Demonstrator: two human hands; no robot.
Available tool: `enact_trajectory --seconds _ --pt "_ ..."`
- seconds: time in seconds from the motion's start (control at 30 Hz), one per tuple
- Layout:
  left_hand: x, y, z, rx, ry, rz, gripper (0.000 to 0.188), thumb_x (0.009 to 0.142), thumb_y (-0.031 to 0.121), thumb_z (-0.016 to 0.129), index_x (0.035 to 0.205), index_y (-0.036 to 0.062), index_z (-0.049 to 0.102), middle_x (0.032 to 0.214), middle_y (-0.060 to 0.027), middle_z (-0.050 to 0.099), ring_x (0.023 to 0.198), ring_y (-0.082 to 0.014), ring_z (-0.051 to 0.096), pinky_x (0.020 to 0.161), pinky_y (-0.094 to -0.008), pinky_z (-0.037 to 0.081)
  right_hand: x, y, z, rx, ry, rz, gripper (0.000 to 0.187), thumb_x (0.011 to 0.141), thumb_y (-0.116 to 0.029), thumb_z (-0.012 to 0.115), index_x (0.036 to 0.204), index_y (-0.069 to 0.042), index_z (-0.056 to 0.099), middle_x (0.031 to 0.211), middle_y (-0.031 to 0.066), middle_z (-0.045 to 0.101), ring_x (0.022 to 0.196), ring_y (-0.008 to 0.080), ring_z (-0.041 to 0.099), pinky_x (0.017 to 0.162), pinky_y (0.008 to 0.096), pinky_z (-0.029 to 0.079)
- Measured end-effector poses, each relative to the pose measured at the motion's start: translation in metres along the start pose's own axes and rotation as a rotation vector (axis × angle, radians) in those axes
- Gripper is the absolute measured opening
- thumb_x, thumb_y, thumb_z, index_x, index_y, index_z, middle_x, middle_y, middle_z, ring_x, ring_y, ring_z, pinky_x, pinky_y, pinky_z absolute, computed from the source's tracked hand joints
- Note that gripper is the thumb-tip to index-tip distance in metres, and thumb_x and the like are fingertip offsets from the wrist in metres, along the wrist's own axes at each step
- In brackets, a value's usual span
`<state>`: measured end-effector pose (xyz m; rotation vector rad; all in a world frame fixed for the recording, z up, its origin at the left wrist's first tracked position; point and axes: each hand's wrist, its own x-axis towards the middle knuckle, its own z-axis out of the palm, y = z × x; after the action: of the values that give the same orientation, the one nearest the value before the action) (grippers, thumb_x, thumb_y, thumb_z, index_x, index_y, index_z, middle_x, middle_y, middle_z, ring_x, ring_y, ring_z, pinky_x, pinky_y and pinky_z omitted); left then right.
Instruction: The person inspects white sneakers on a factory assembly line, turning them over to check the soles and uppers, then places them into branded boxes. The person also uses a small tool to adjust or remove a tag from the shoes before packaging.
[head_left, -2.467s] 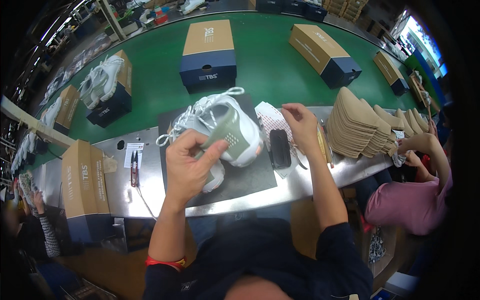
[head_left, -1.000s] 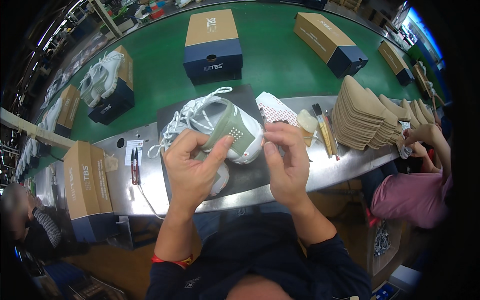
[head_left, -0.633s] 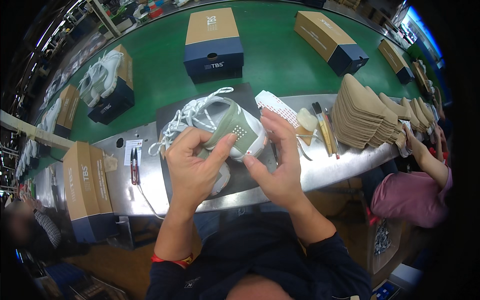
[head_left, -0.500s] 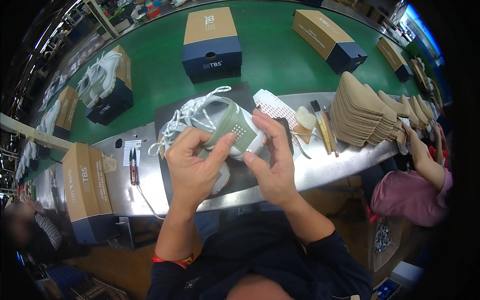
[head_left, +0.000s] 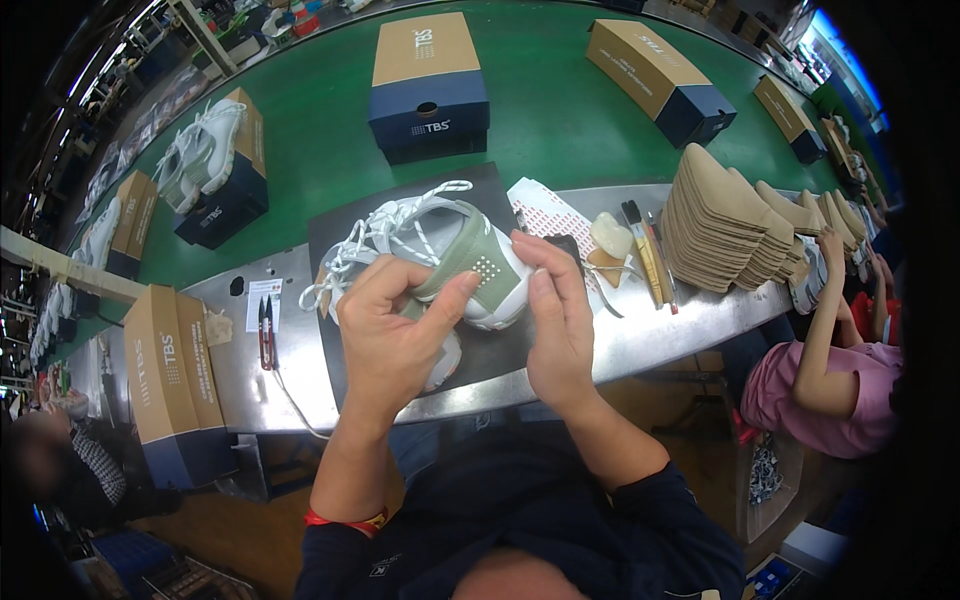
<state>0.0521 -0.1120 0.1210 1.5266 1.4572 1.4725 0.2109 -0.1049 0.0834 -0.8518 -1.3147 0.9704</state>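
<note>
A green and white sneaker (head_left: 498,258) with pale laces is tilted over a dark mat (head_left: 345,225). My left hand (head_left: 390,330) grips its side, thumb pressed by a patch of white dots and the other fingers curled at the opening. My right hand (head_left: 560,330) lies along the heel, fingers stretched out and fingertips at or close to the white heel; contact is hard to tell. Under my left hand, part of another shoe (head_left: 443,365) shows on the mat, the rest hidden.
Red-handled thread snips (head_left: 267,335) lie on the metal bench at left, near a standing shoe box (head_left: 172,375). Brushes (head_left: 648,255) and stacked tan insole-like pieces (head_left: 715,225) lie to the right. Boxes (head_left: 430,95) rest on the green belt. A co-worker in pink (head_left: 825,385) reaches in.
My right thumb has lifted off the sneaker and come up beside the fingers. The sneaker's heel has turned slightly, and the co-worker's arm at right has risen.
</note>
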Motion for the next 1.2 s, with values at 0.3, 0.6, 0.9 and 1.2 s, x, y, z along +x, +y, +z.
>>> enact_trajectory --seconds 0.3,0.6,0.9,1.2 --pt "0.001 -0.002 0.000 -0.014 0.045 0.060 0.021 0.075 0.011 0.084 0.073 -0.0005 0.066 0.066 -0.0020 0.055 0.060 -0.0088 0.048 0.053 -0.0255 0.035 0.002 0.003 -0.011 0.300 0.154 0.188 0.027 0.105 -0.014 0.044 0.121 0.003 0.056 0.125 0.0130 0.061 0.113 0.0186 0.058 0.100 0.0295 0.043" --pt "0.006 -0.019 -0.020 0.203 0.014 0.265 0.020 0.077 0.009 0.082 0.073 0.0019 0.064 0.065 -0.0034 0.055 0.057 -0.0117 0.053 0.053 -0.0270 0.040 0.020 0.025 -0.079 -0.286 0.168 0.090 0.022 0.099 -0.013 0.057 0.113 0.003 0.063 0.106 0.0125 0.067 0.094 0.0170 0.064 0.083 0.0277 0.051" --pt "-0.031 -0.071 -0.007 0.480 -0.245 0.318 0.024 0.068 0.019 0.086 0.069 0.0051 0.065 0.065 -0.0063 0.060 0.057 -0.0224 0.058 0.052 -0.0327 0.043 0.038 0.054 -0.085 -0.819 -0.086 -0.058 0.022 0.092 -0.007 0.059 0.112 0.000 0.065 0.107 0.0166 0.065 0.094 0.0334 0.064 0.085 0.0377 0.051" --pt "-0.040 -0.066 -0.009 0.525 -0.231 0.289 0.026 0.067 0.019 0.086 0.069 0.0043 0.065 0.065 -0.0069 0.061 0.058 -0.0229 0.060 0.052 -0.0329 0.044 0.110 0.132 -0.084 -1.184 -0.495 0.055 0.029 0.091 -0.015 0.059 0.117 -0.004 0.066 0.128 0.0172 0.060 0.115 0.0367 0.058 0.099 0.0451 0.046"
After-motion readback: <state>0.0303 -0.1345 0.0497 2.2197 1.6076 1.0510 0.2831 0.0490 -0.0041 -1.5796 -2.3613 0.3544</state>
